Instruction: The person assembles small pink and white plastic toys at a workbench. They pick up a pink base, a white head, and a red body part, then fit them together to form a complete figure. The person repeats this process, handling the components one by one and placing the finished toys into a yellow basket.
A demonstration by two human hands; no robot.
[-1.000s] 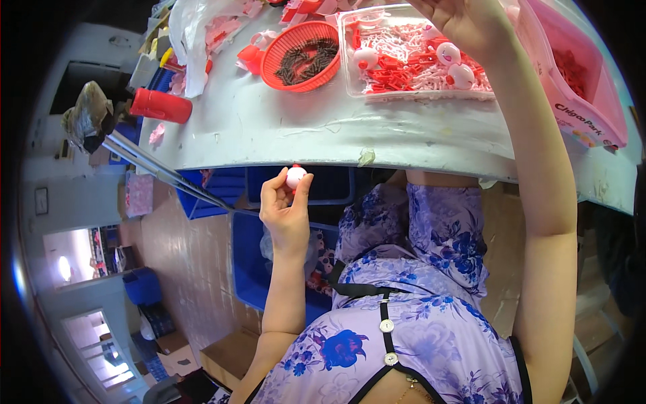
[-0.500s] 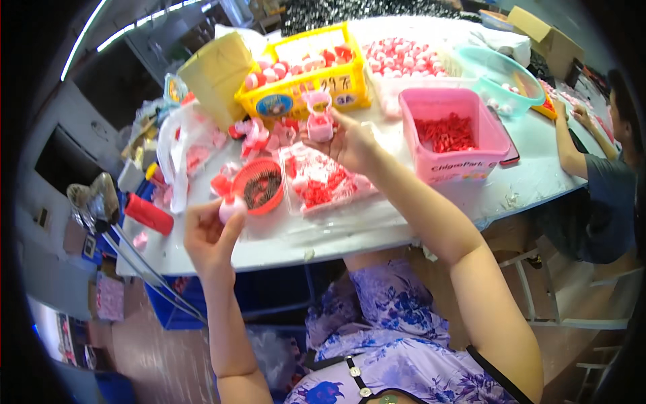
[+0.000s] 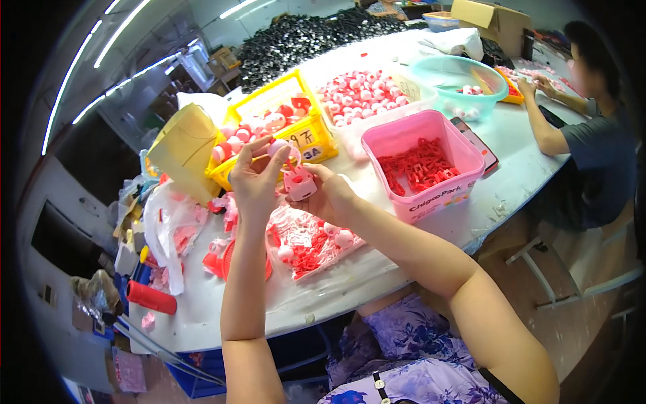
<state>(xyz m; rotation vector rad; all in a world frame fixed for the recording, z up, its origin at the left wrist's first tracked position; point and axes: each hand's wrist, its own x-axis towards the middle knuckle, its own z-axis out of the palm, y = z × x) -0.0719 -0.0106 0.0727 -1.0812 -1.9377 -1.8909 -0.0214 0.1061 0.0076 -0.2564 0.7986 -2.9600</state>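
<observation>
My left hand is raised over the table with its fingers closed on a small round pink-and-red ball piece. Close beside it, my right hand grips a pink plastic part with a loop on top; the ball piece is held right by that loop, and I cannot tell whether they touch. Below both hands lies a shallow clear tray of small red and pale pink pieces. A red round basket is partly hidden behind my left forearm.
Behind my hands stand a yellow basket and a clear bin, both with red-and-white balls. A pink bucket of red parts, a phone and a teal basin are rightward. A red cylinder lies left; a co-worker sits right.
My left hand has moved up and rightward from beside the red basket, bringing the ball piece to the pink part in my right hand. The view has shifted too.
</observation>
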